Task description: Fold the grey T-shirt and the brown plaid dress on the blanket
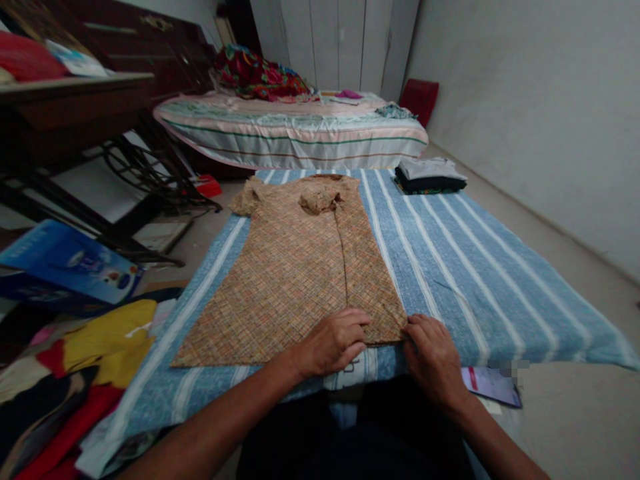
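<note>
"What are the fingers doing?"

"The right hand (434,353) has its fingers closed on the bottom corner of the brown checked shirt (295,273). The left hand (327,347) has bent fingers on the bottom edge, near that corner. I can't tell if those ones pinch it or just press."

"What could go wrong there?"

"If the right fingers pull and the left ones don't hold, the edge could go all wavy. A shirt has a front and a back, too. If the fingers get only one, the other could stay put and bunch up."

"And up the shirt?"

"It's spread out on the striped cloth (440,267) on the counter, bottom edge close to the person. The collar (320,198) is lumpy and the sleeve (245,197) is all scrunched. If something pushes down on those lumps, they could turn into creases."

"Could it fall off?"

"Maybe a bit. Its other bottom corner is near the left side of the counter. A big tug that way could make it hang over the loose clothes (117,333) lying lower down."

"What about the folded pile (431,175)?"

"It sits at the far end, well apart from the shirt. But if the striped cloth is loose and gets dragged along, I think the pile could slide or tip."
</note>
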Action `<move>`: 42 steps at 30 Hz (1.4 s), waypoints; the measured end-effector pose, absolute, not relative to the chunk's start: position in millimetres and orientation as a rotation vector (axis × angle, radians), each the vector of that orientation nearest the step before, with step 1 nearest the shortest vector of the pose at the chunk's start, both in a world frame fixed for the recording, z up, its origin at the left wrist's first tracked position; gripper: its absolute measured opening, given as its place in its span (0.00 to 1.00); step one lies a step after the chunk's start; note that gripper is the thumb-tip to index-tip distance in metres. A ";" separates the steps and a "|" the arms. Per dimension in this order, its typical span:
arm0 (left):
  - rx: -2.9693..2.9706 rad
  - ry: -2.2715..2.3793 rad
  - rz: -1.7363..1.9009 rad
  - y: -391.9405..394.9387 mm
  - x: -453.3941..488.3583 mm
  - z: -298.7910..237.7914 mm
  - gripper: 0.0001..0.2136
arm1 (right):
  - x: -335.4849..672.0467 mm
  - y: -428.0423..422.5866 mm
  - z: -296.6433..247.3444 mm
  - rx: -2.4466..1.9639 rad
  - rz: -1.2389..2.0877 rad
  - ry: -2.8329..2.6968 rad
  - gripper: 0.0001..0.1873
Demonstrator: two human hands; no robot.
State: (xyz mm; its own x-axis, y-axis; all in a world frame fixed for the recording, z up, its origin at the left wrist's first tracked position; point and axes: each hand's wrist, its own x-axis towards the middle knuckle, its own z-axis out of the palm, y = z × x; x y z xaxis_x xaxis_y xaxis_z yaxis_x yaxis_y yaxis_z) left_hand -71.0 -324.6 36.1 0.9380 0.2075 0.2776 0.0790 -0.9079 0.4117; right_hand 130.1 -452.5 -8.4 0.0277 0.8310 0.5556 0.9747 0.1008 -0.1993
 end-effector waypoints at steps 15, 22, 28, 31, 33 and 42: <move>2.871 0.185 0.348 -328.2 -74.2 47.4 0.06 | 134.4 -451.6 -9.4 -1.804 -0.385 -1.892 0.07; 2.907 0.241 0.196 -335.2 -73.6 48.0 0.04 | 136.1 -454.7 -6.2 -1.775 -0.340 -1.919 0.08; 2.912 0.344 0.124 -341.1 -70.9 51.9 0.05 | 142.2 -457.6 0.8 -1.732 -0.342 -2.060 0.10; 2.918 0.373 0.068 -344.1 -68.2 54.8 0.07 | 146.5 -458.3 1.6 -1.685 -0.348 -2.141 0.10; 2.944 0.399 0.037 -346.5 -65.5 55.6 0.09 | 148.8 -458.2 1.6 -1.652 -0.338 -2.180 0.11; 3.086 0.436 -0.032 -354.2 -53.2 54.9 0.08 | 157.6 -451.3 17.1 -1.502 -0.283 -2.391 0.09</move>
State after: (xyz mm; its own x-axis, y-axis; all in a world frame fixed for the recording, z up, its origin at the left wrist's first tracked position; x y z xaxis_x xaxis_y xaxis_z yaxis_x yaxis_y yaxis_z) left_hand -53.2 -354.2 54.9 0.9607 0.2766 -0.0235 0.2771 -0.9606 0.0217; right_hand 157.6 -451.3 17.1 -0.4069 0.8415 0.3554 0.9012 0.4333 0.0061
